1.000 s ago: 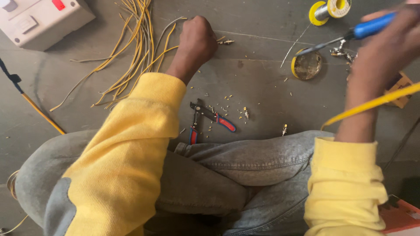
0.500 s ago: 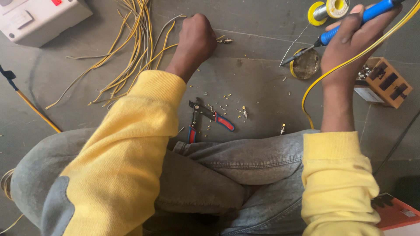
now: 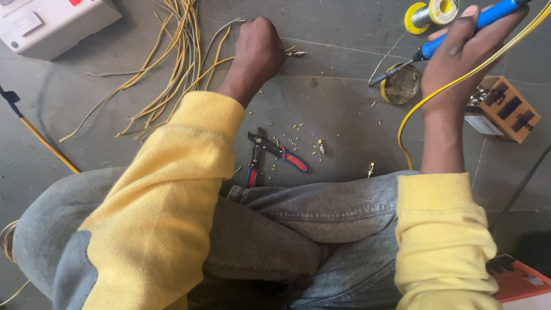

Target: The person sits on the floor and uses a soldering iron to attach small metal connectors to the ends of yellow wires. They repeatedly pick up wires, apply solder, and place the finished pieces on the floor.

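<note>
down on the grey floor, our right hand point(image 3: 465, 57) is wrapped around the blue-handled soldering iron point(image 3: 459, 31), its tip just over the small round tin point(image 3: 400, 85), with the iron's yellow cord point(image 3: 427, 100) curving past the wrist. our left hand point(image 3: 258, 54) is curled into a closed fist on the floor beside the bundle of yellow wires point(image 3: 172, 63), a small metal connector point(image 3: 295, 54) at its knuckles; whether it grips anything we cannot tell. wire strippers point(image 3: 275, 155) with red and blue grips lie between our arms, near the knee.
</note>
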